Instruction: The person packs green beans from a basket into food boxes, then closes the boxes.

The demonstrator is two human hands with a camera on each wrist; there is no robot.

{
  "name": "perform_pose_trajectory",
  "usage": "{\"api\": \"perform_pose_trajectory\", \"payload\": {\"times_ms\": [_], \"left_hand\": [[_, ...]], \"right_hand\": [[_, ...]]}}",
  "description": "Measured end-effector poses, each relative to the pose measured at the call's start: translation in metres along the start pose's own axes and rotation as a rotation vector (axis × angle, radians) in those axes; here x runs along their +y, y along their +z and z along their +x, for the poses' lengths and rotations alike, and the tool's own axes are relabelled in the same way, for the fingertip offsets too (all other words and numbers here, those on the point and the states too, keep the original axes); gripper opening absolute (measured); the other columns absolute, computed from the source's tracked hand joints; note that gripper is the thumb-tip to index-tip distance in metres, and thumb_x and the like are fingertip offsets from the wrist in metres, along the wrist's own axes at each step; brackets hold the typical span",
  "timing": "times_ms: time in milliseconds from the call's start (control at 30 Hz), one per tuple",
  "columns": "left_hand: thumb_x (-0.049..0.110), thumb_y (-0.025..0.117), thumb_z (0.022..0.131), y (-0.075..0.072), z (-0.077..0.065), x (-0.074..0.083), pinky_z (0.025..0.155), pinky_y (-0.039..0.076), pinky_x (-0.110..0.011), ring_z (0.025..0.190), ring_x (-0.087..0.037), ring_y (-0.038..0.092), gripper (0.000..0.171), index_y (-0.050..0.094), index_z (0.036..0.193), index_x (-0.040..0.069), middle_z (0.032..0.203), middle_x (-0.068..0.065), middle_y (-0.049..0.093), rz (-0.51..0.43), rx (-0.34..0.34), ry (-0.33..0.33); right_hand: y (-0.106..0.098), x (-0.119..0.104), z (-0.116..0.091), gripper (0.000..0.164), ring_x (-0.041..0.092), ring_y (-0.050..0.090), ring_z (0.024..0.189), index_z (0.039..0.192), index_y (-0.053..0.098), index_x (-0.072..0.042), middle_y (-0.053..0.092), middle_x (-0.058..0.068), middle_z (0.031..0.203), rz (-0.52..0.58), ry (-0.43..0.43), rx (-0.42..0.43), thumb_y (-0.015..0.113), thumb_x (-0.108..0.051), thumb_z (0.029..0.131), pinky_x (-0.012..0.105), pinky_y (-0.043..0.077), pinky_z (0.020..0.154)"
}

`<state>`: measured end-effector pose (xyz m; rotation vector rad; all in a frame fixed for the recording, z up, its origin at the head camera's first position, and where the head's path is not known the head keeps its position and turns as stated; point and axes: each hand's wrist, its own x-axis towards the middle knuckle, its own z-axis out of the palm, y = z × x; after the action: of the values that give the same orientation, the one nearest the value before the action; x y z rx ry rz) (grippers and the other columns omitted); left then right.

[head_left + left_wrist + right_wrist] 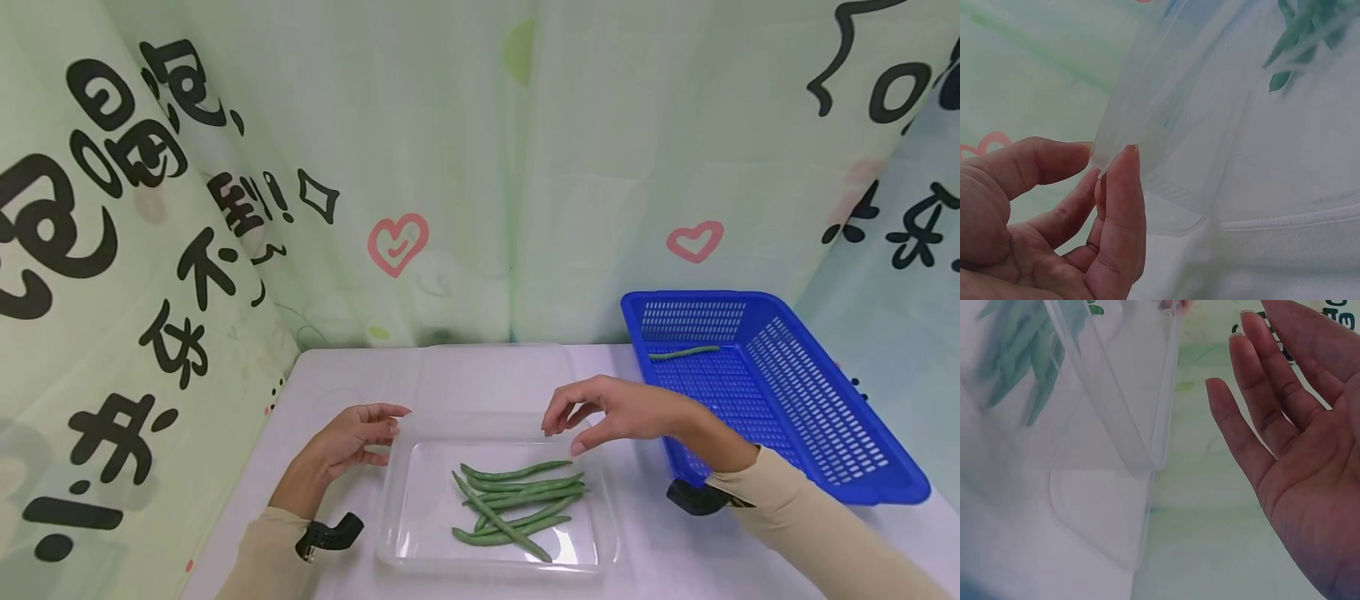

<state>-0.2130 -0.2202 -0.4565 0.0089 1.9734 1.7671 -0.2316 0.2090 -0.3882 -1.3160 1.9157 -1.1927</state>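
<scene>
A clear plastic container (390,508) with a hinged lid stands on the table, several green beans (517,497) lying loosely crossed inside. At its rear left corner my left hand (352,437) pinches the edge of the clear lid (1141,106) between thumb and fingers; the left wrist view shows the lid tilted up. Above the container's rear right corner hovers my right hand (618,412), its fingers loosely bent and holding nothing. In the right wrist view those fingers (1254,387) are apart from the plastic.
A blue perforated basket (817,400) stands to the right, partly behind the right forearm. One green bean (684,352) lies in it near the back. A white cloth covers the table (330,379), and a printed curtain (585,183) hangs behind and at the sides.
</scene>
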Motion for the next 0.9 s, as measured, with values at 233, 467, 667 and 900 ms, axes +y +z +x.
{"api": "perform_pose_trajectory", "payload": {"times_ms": [233, 467, 667, 900], "left_hand": [[0.006, 0.058, 0.101, 0.000, 0.000, -0.001, 0.067, 0.059, -0.028, 0.089, -0.018, 0.058, 0.042, 0.051, 0.140, -0.008, 0.099, 0.000, 0.058, -0.003, -0.007, 0.008], [0.006, 0.058, 0.101, -0.001, 0.000, -0.001, 0.067, 0.059, -0.028, 0.088, -0.018, 0.058, 0.042, 0.053, 0.140, -0.008, 0.098, 0.000, 0.058, -0.007, -0.003, 0.009], [0.007, 0.059, 0.101, 0.000, -0.001, -0.001, 0.067, 0.060, -0.028, 0.088, -0.019, 0.058, 0.041, 0.054, 0.139, -0.007, 0.095, 0.000, 0.059, -0.003, 0.002, 0.009], [0.007, 0.058, 0.101, 0.000, -0.001, -0.001, 0.068, 0.060, -0.029, 0.088, -0.017, 0.058, 0.040, 0.054, 0.139, -0.006, 0.097, 0.001, 0.058, -0.001, 0.002, 0.004]], "right_hand": [[-0.025, 0.008, -0.022, 0.031, 0.021, 0.065, 0.116, 0.125, 0.065, -0.010, 0.068, 0.004, 0.122, -0.046, 0.079, 0.095, 0.071, -0.009, 0.095, 0.034, 0.050, 0.104], [-0.054, 0.012, -0.046, 0.032, 0.020, 0.066, 0.116, 0.126, 0.066, -0.008, 0.067, 0.008, 0.124, -0.085, 0.158, 0.198, 0.071, -0.007, 0.094, 0.029, 0.051, 0.102], [-0.073, 0.022, -0.062, 0.034, 0.020, 0.066, 0.116, 0.127, 0.065, -0.006, 0.067, 0.010, 0.125, -0.094, 0.163, 0.264, 0.071, -0.003, 0.093, 0.025, 0.052, 0.099], [-0.090, 0.038, -0.083, 0.039, 0.024, 0.065, 0.118, 0.130, 0.064, -0.005, 0.067, 0.010, 0.127, -0.075, 0.246, 0.348, 0.074, -0.008, 0.092, 0.027, 0.056, 0.094]]}}
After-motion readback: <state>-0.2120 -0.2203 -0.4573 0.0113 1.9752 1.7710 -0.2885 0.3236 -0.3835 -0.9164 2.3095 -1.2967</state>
